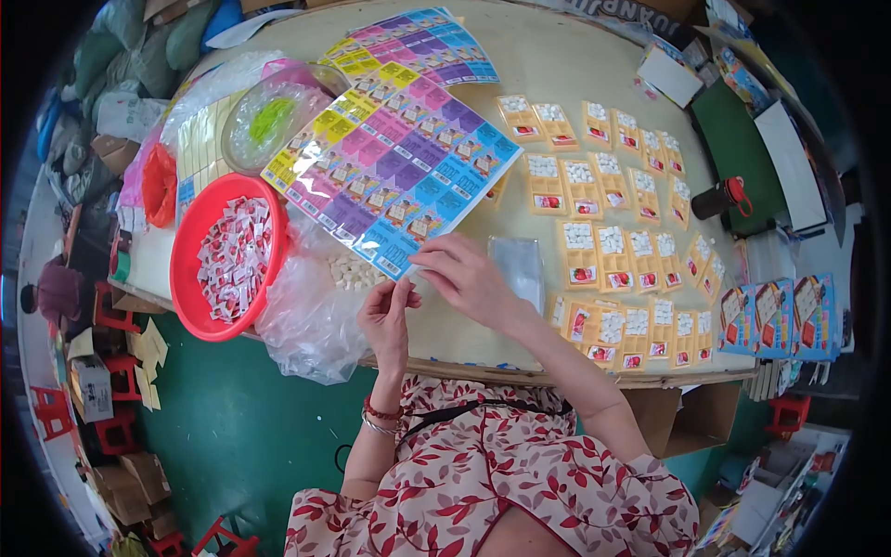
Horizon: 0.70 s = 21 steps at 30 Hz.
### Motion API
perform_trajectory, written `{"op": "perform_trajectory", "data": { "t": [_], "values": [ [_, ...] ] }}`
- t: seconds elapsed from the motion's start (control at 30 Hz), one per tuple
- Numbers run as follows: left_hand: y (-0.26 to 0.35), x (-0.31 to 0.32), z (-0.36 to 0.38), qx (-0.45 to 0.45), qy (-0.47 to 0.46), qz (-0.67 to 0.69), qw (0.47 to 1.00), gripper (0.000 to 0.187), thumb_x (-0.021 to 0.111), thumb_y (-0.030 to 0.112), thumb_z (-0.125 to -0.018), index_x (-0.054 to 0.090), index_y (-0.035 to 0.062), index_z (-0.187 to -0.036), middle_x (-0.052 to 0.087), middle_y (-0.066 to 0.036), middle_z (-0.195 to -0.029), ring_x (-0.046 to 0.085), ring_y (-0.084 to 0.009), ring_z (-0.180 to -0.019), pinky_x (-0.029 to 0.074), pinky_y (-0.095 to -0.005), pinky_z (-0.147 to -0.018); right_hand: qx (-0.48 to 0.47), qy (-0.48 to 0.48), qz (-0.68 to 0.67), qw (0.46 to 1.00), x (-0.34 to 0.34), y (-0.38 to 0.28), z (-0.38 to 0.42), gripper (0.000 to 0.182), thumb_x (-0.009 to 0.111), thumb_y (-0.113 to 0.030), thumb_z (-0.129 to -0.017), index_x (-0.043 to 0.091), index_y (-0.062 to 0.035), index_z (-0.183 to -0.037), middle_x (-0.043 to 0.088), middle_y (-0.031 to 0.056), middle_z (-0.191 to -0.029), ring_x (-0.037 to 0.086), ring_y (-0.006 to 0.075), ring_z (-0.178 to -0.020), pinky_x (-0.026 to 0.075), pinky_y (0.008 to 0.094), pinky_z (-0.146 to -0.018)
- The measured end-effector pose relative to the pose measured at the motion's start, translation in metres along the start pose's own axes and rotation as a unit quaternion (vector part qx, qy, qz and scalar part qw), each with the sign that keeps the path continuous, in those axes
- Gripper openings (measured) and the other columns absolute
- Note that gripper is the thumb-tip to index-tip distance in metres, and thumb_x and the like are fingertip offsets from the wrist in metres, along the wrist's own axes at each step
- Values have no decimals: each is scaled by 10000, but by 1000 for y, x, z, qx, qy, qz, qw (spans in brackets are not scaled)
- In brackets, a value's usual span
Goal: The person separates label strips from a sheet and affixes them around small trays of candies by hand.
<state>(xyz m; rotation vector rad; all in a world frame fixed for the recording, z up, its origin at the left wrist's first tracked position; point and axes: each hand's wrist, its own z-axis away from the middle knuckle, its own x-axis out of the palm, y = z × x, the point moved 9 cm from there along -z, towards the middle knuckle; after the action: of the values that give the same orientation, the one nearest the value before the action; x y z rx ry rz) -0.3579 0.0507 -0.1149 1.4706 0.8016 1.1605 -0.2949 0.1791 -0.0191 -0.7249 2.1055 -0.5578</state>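
Left hand (385, 317) and right hand (471, 286), fingers bent, are at the printed sheet (394, 167)'s six-o'clock corner, grip unclear; a red basin (189, 252) sits at their nine o'clock.

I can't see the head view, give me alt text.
A left hand and right hand meet at the near corner of a colourful printed sheet. A red basin of packets is left; yellow trays of white pieces lie right.

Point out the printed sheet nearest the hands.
The front sheet, whose near corner is right by the left hand and right hand; the other printed sheets fan out farther back.
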Motion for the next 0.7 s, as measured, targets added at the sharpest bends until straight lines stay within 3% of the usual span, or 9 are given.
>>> {"op": "perform_trajectory", "data": {
  "t": [0.1, 0.2, 0.47, 0.53, 0.7],
  "values": [
    [3, 2, 2, 17, 3, -6, 1000, 130, 601, 63, -863, 604, -51, -925, 639, -77, -785, 601, -109, -650, 496, -225, -586, -8, 8, -10, 1000, 7, 1, -4, 167, 650, -63, -742, 629, -48, -907, 578, 71, -939, 552, 248, -916, 462, 345, -781],
    [11, 5, 2, 34, 10, 15, 999, 139, 595, 48, -864, 605, -57, -954, 646, -83, -800, 609, -116, -668, 497, -224, -603, -26, -44, 19, 998, 15, -6, -8, 154, 639, -57, -745, 629, -44, -898, 584, 73, -922, 551, 247, -908, 455, 342, -790],
    [26, 10, 0, 66, -2, 16, 998, 121, 576, 7, -865, 602, -62, -961, 648, -87, -806, 625, -126, -716, 503, -228, -648, -101, -33, 77, 991, 8, -25, -18, 212, 632, -43, -674, 616, -45, -885, 594, 54, -882, 556, 218, -886, 438, 347, -812],
    [33, 13, -1, 112, -17, -47, 992, 110, 573, 20, -871, 605, -54, -945, 634, -67, -771, 603, -115, -704, 479, -221, -653, -110, -33, 89, 989, 3, -30, -22, 216, 629, -45, -663, 612, -46, -878, 595, 50, -865, 558, 211, -880, 436, 347, -815],
    [40, 13, -9, 163, -39, -84, 982, 81, 582, -2, -859, 606, -47, -921, 628, -62, -766, 608, -112, -697, 488, -217, -643, -130, -118, 127, 976, 16, -33, -32, 172, 615, -44, -668, 594, -47, -839, 582, 44, -815, 559, 198, -859, 414, 323, -822]
  ]
}}
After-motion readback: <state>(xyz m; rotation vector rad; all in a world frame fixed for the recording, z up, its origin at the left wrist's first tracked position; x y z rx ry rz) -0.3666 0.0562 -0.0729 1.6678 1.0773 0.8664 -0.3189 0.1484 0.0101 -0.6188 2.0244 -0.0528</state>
